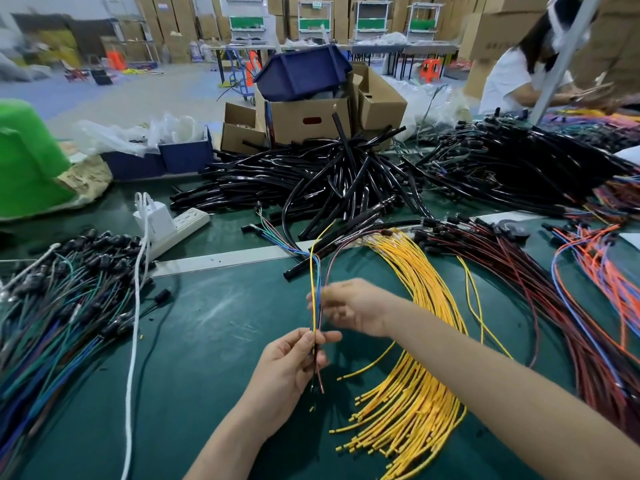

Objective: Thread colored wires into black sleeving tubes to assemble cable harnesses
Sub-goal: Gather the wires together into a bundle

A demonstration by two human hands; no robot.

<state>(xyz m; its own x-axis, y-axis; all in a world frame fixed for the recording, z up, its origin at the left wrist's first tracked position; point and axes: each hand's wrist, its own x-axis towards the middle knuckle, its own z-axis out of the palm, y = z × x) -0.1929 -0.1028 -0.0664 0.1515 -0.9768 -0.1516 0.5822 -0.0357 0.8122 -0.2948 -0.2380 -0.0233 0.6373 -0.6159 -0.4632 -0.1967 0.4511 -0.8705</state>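
My left hand (291, 365) pinches a thin bundle of colored wires (316, 282), yellow, blue and reddish-brown, upright over the green mat. The bundle's lower ends stick out below the fingers. Just above, my right hand (349, 306) has its fingers curled round the same bundle. The wires arc up and away toward a black sleeving tube (304, 266) lying on the mat. A big heap of black sleeving tubes (329, 178) fills the middle of the table. A fan of yellow wires (412, 375) lies right of my hands.
Blue and green wires with black connectors (62, 306) pile at the left, red and orange ones (554, 289) at the right. A white power strip (180, 226) and cord lie left of centre. Cardboard boxes (308, 119) stand behind; another person (519, 74) works at far right.
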